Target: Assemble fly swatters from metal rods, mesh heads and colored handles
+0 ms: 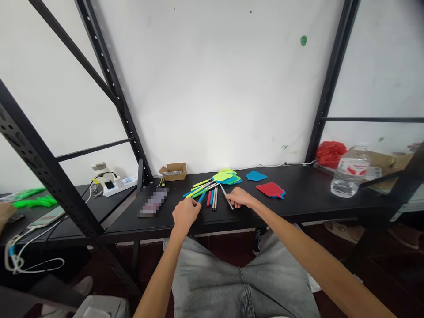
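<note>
My left hand (pixel 186 214) is closed, its fingertips pinching a blue handle (pixel 202 197). My right hand (pixel 239 197) grips a silver metal rod (pixel 226 196) that slants over the black table. Between the hands lie a red handle (pixel 208 198) and a few metal rods (pixel 215 198), side by side. Just behind them is a fanned pile of fly swatters (pixel 222 176) with yellow, green and blue heads. To the right rest a loose blue swatter head (pixel 256 176) and a red swatter head (pixel 270 190), with a blue one partly under it.
An open cardboard box (pixel 173 171) stands by the wall, with a blurred flat object (pixel 153 202) in front of it. A water bottle (pixel 350 172) and a red bag (pixel 331 153) are at the right. A power strip (pixel 121 186) and another person's hand (pixel 5 213) are at the left.
</note>
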Action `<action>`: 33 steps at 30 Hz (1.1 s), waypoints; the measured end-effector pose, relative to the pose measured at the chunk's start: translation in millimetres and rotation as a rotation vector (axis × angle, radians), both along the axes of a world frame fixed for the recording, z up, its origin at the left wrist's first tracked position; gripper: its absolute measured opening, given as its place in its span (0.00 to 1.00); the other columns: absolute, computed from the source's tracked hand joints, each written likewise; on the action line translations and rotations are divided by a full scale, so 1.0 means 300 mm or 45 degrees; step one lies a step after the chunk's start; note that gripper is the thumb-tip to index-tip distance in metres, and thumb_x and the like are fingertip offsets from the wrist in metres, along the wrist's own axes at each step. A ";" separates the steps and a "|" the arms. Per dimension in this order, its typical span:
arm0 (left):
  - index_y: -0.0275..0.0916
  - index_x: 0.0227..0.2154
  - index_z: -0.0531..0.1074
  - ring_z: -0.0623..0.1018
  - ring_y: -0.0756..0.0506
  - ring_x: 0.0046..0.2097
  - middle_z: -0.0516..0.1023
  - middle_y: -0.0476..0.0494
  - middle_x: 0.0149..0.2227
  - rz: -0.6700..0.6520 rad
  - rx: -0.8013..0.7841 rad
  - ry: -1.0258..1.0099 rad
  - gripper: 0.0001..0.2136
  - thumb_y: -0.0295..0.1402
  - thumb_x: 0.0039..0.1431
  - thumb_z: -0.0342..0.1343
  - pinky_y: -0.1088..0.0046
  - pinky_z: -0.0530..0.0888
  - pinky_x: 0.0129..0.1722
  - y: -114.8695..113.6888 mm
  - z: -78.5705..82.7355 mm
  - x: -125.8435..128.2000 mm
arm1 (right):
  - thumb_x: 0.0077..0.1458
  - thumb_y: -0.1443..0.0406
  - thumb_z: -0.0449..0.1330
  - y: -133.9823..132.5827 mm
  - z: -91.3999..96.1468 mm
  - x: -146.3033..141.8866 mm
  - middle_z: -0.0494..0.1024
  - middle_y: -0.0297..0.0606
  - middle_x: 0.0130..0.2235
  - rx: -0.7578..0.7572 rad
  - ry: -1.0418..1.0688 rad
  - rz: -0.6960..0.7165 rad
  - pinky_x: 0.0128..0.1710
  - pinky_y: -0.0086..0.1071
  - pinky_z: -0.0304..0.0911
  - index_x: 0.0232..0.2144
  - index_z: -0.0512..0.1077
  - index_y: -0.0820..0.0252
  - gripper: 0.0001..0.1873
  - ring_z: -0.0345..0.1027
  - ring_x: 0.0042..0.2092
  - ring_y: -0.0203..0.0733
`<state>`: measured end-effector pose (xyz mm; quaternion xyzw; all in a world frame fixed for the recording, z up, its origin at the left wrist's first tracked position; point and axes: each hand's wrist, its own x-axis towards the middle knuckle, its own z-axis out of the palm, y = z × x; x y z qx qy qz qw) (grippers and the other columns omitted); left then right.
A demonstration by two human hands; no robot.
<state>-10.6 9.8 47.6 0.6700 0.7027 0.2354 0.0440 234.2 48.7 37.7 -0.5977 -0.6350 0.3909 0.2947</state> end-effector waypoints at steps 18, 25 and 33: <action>0.44 0.37 0.77 0.73 0.46 0.29 0.73 0.50 0.24 -0.426 0.220 -0.244 0.10 0.40 0.60 0.54 0.74 0.57 0.28 -0.015 -0.118 0.082 | 0.54 0.65 0.60 -0.049 -0.077 0.075 0.80 0.44 0.29 0.200 1.185 -0.205 0.22 0.24 0.67 0.27 0.72 0.65 0.07 0.72 0.24 0.35; 0.47 0.37 0.77 0.74 0.47 0.33 0.74 0.50 0.27 -0.411 0.233 -0.222 0.08 0.38 0.60 0.55 0.74 0.58 0.29 -0.030 -0.113 0.091 | 0.53 0.58 0.63 -0.053 -0.087 0.069 0.80 0.44 0.31 0.298 0.976 -0.165 0.22 0.25 0.66 0.28 0.72 0.62 0.12 0.71 0.25 0.35; 0.47 0.42 0.77 0.75 0.44 0.41 0.77 0.48 0.35 -0.519 0.281 -0.199 0.10 0.34 0.60 0.54 0.73 0.64 0.36 -0.037 -0.115 0.084 | 0.53 0.55 0.61 -0.080 -0.066 0.002 0.79 0.39 0.33 0.394 0.563 0.133 0.22 0.24 0.60 0.37 0.78 0.60 0.16 0.69 0.27 0.34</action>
